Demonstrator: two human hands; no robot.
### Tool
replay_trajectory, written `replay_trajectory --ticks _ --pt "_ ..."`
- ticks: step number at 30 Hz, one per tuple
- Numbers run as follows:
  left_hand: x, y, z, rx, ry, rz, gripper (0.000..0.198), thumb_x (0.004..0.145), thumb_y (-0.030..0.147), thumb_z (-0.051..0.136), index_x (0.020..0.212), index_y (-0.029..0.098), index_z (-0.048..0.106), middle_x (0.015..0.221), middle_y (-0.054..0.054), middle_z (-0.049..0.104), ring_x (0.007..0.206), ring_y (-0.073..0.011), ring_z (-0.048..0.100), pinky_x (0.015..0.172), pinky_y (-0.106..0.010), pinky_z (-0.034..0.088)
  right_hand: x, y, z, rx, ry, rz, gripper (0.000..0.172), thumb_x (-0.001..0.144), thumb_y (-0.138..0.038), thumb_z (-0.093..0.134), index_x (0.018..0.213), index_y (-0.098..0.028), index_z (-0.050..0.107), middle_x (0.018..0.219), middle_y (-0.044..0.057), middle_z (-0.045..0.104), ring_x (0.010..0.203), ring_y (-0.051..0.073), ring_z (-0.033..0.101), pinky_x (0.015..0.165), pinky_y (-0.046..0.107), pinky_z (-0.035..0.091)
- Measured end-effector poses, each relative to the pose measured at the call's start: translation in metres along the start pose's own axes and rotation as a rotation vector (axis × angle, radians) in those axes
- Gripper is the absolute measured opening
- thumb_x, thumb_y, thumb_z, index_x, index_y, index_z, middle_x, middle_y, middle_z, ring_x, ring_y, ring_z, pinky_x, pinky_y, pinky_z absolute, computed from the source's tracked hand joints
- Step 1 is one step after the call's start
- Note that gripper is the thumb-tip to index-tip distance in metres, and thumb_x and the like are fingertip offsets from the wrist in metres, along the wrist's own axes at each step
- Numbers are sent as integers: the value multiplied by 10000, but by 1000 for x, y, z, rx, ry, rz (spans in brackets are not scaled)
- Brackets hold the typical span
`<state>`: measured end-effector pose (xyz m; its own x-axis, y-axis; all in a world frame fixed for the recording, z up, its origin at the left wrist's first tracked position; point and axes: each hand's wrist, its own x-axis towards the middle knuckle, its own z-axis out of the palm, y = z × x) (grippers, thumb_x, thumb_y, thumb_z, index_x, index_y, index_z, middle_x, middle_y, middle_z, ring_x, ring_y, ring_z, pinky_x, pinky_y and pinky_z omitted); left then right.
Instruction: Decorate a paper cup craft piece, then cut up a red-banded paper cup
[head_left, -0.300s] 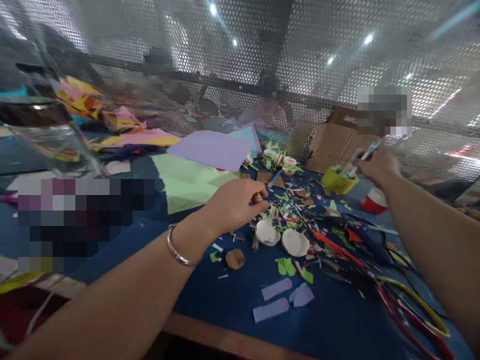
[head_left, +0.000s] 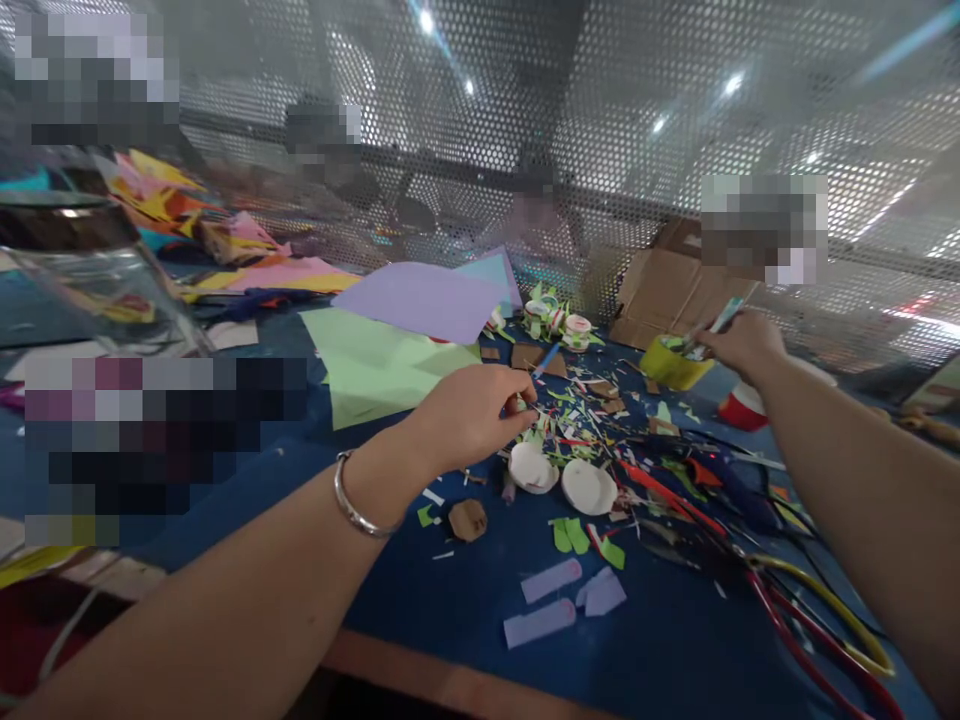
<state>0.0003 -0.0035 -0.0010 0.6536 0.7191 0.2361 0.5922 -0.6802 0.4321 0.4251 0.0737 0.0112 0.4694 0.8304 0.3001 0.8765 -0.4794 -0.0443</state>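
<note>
At the yellow container, my right hand is closed around a slim pale blue-and-white stick, whose lower end reaches toward the container's opening. My left hand, with a silver bangle on its wrist, is pinched above a heap of paper scraps. A bit of light green shows between its fingers, too small to name. A narrow blue strip lies just beyond the fingertips; whether they touch it I cannot tell. Two white paper discs with raised edges rest below this hand.
Green paper and purple paper lie behind my left hand. Red-and-yellow-handled scissors are at right front. Purple strips lie nearer me. A red-and-white cup, cardboard box and glass jar stand around.
My right hand has moved a little down and left with the stick, closer to the yellow container. The left hand stays nearly in place.
</note>
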Motion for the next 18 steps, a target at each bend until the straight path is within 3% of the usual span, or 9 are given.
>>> replay_trajectory --ticks 3,8,18 --pt "0 0 1 -9 -9 11 212 900 315 607 1012 166 709 884 -54 725 768 -180 623 651 -295 401 2 0 1 -13 -76 35 364 969 -374 642 1275 -178 620 1271 93 648 1078 235 664 896 445 574" --pt "0 -1 2 -4 -21 15 209 894 308 606 1006 166 711 869 -47 716 751 -173 613 641 -291 391 3 1 2 -30 -95 5 360 973 -374 637 1274 -178 621 1272 93 648 1074 233 664 895 445 575" --pt "0 0 4 19 -56 32 223 904 325 598 1019 175 716 888 -56 708 784 -190 612 659 -301 398 -3 1 8 -190 -28 -251 371 977 -378 629 1295 -186 612 1311 102 631 1111 241 650 929 469 561"
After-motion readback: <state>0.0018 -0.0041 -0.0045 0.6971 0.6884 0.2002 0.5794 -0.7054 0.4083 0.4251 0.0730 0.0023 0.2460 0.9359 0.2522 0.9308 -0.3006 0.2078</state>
